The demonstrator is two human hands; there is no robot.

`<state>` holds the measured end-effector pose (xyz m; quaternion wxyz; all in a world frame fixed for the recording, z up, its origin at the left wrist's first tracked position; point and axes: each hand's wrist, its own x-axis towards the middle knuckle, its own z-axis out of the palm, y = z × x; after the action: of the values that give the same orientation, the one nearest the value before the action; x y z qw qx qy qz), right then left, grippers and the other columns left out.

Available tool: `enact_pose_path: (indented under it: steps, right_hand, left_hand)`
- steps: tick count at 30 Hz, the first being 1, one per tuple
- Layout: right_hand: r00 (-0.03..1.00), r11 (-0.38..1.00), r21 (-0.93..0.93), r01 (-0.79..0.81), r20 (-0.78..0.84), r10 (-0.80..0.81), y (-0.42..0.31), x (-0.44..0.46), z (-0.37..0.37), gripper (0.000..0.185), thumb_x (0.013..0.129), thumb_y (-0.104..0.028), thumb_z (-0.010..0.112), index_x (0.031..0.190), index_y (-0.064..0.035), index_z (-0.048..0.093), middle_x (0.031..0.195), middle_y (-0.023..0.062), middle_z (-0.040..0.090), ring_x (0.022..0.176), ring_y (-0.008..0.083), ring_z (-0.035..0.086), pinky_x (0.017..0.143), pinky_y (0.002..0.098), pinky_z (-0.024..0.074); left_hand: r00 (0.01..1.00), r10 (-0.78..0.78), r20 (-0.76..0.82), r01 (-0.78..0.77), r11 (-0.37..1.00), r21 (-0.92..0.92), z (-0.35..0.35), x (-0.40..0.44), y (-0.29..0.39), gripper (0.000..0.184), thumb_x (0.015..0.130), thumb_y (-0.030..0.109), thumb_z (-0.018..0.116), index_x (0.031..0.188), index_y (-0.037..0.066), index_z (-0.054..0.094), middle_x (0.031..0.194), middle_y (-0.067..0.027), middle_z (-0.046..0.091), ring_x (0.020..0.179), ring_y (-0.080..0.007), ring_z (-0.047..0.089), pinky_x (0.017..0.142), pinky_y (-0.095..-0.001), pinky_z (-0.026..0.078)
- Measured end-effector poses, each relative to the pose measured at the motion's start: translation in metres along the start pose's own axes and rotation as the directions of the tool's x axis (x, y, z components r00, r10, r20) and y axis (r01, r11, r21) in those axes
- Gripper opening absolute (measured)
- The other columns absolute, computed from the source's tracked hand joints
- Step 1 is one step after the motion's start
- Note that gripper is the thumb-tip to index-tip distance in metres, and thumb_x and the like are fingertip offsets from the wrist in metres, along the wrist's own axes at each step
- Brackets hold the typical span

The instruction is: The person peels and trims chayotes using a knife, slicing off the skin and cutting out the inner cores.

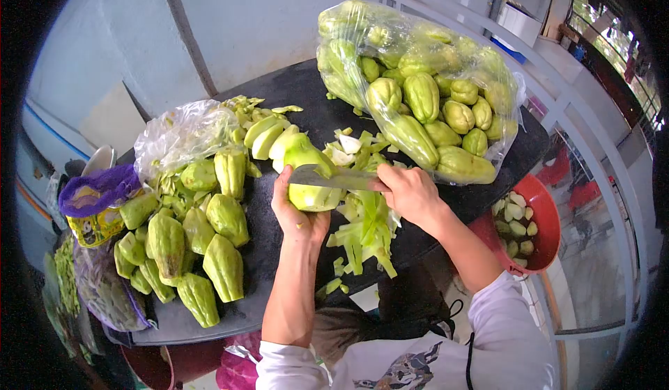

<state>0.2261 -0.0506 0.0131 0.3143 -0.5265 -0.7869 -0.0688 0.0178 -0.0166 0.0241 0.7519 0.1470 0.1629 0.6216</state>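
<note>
My left hand (300, 217) is wrapped round a partly peeled chayote (311, 198), pale where its skin is off. In my right hand (412, 191) is a knife (333, 179) gripped by its handle, its broad blade lying across the chayote. Green peelings (368, 233) are heaped on the black table (261, 250) between my forearms. Just beyond the blade lie pale cut pieces (268, 138) and white scraps (345, 147). Whether the blade is cutting in or only resting on the surface, I cannot tell.
Several unpeeled chayotes (167, 240) are piled on the left, beside a crumpled clear bag (182, 135) and a purple-edged yellow bag (97, 209). A large clear bag of chayotes (432, 97) stands at the back right. Below, a red basin (549, 226) holds peeled pieces near a metal railing (564, 104).
</note>
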Motion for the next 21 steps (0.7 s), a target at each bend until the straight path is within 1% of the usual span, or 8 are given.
enact_pose_path:
  steps: [5,8,10,11,13,15,17,21]
  right_hand:
    - [0.999,0.999,0.04,-0.033,0.016,0.032,0.004,-0.007,0.005,0.017,0.09,-0.019,0.064,0.089,-0.0067,0.052,0.072,0.0165,0.066,0.065,0.0395,0.066,0.056,0.0506,0.0522]
    - [0.998,0.997,0.059,-0.051,0.036,0.049,0.005,-0.01,0.006,0.019,0.091,-0.021,0.064,0.089,-0.0063,0.052,0.071,0.0173,0.065,0.065,0.0399,0.066,0.057,0.0512,0.0521]
    - [0.997,0.996,0.057,-0.066,0.052,0.063,0.008,-0.014,0.006,0.02,0.091,-0.022,0.064,0.09,-0.0061,0.052,0.071,0.0178,0.065,0.065,0.04,0.066,0.057,0.0514,0.0521]
    - [0.995,0.995,0.044,-0.086,0.046,0.084,0.014,-0.018,0.007,0.021,0.092,-0.023,0.064,0.089,-0.0059,0.052,0.07,0.0181,0.065,0.065,0.0403,0.066,0.057,0.0515,0.0521]
    - [0.994,0.994,0.029,-0.101,0.039,0.1,0.018,-0.016,0.005,0.022,0.092,-0.024,0.064,0.089,-0.0057,0.052,0.07,0.0184,0.065,0.064,0.0407,0.065,0.057,0.0515,0.0521]
    - [0.994,0.995,-0.034,-0.097,0.054,0.099,0.017,-0.018,0.0,0.023,0.092,-0.025,0.063,0.09,-0.0057,0.051,0.07,0.0181,0.065,0.063,0.0407,0.065,0.056,0.0514,0.0524]
    - [0.994,0.995,-0.037,-0.088,0.058,0.09,0.014,-0.015,-0.006,0.022,0.092,-0.025,0.063,0.09,-0.0059,0.051,0.07,0.0176,0.065,0.063,0.0402,0.065,0.056,0.0511,0.0526]
    - [1.0,1.0,-0.021,-0.019,0.023,0.02,0.002,-0.009,-0.01,0.02,0.092,-0.022,0.063,0.092,-0.0067,0.051,0.068,0.015,0.065,0.062,0.0382,0.066,0.055,0.0497,0.0533]
  left_hand:
    - [1.0,-0.01,-0.01,0.011,0.999,0.049,0.003,-0.001,-0.003,0.041,0.091,0.036,0.06,0.121,0.008,0.058,0.112,-0.0089,0.066,0.101,-0.0249,0.065,0.093,-0.0417,0.051]
    - [0.999,-0.001,-0.032,0.003,0.998,0.06,0.001,0.0,-0.005,0.042,0.09,0.036,0.06,0.122,0.009,0.057,0.113,-0.0095,0.066,0.102,-0.0267,0.064,0.091,-0.046,0.052]
    - [0.998,-0.016,-0.059,0.021,0.997,0.076,0.003,-0.001,-0.004,0.044,0.09,0.036,0.059,0.124,0.009,0.056,0.114,-0.0105,0.065,0.103,-0.0293,0.064,0.088,-0.0527,0.052]
    - [0.998,-0.015,-0.054,0.019,0.997,0.077,0.002,-0.001,-0.002,0.044,0.09,0.036,0.059,0.124,0.009,0.056,0.114,-0.0105,0.065,0.103,-0.0293,0.064,0.088,-0.0527,0.052]
    - [0.999,-0.019,0.029,0.016,0.996,0.086,0.0,0.0,0.004,0.046,0.09,0.037,0.058,0.126,0.009,0.055,0.115,-0.0114,0.065,0.103,-0.0313,0.063,0.085,-0.0577,0.052]
    - [0.999,-0.037,0.012,0.036,0.996,0.076,-0.001,0.0,0.005,0.048,0.089,0.038,0.059,0.126,0.009,0.055,0.115,-0.0114,0.065,0.103,-0.0312,0.064,0.085,-0.0582,0.052]
    - [0.996,-0.028,0.08,0.022,0.997,0.073,-0.003,0.001,0.009,0.048,0.088,0.039,0.059,0.126,0.008,0.056,0.115,-0.0115,0.065,0.102,-0.0315,0.064,0.085,-0.0585,0.053]
    - [0.995,-0.087,0.053,0.084,0.995,0.06,-0.004,0.001,0.007,0.048,0.089,0.04,0.057,0.123,0.007,0.058,0.115,-0.0124,0.066,0.101,-0.031,0.065,0.087,-0.0557,0.053]
